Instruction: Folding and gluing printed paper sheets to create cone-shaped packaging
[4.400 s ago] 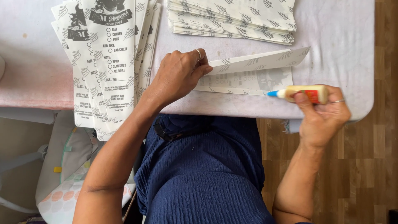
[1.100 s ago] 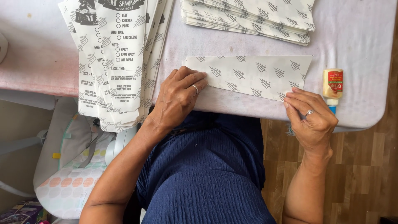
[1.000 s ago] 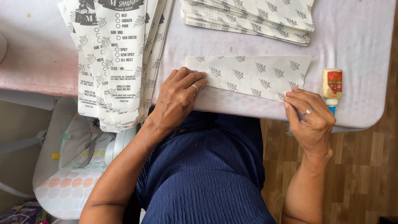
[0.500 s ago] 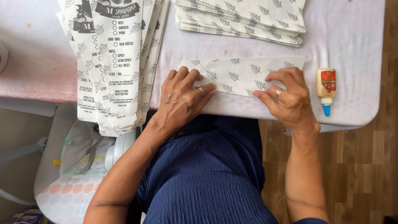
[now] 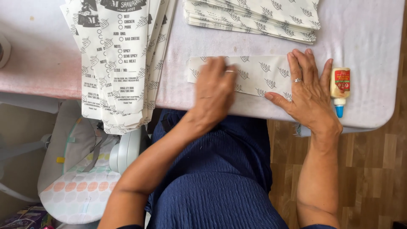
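Note:
A folded white paper sleeve [image 5: 258,74] printed with grey leaf marks lies flat near the table's front edge. My left hand [image 5: 216,89] presses on its left half, fingers together, slightly blurred. My right hand [image 5: 307,91] lies flat on its right end with fingers spread and a ring showing. A small glue bottle [image 5: 340,87] with a red label and blue tip lies on the table just right of my right hand.
A stack of folded leaf-print sleeves [image 5: 254,17] sits at the back of the pale table [image 5: 364,46]. A pile of printed paper bags [image 5: 118,63] hangs over the front edge at left. A baby seat [image 5: 85,174] stands below; wooden floor on the right.
The glue bottle left my right hand and now lies on the table. The sleeve's flap has been folded down, and both hands have moved onto it, the right one sliding up from the table edge.

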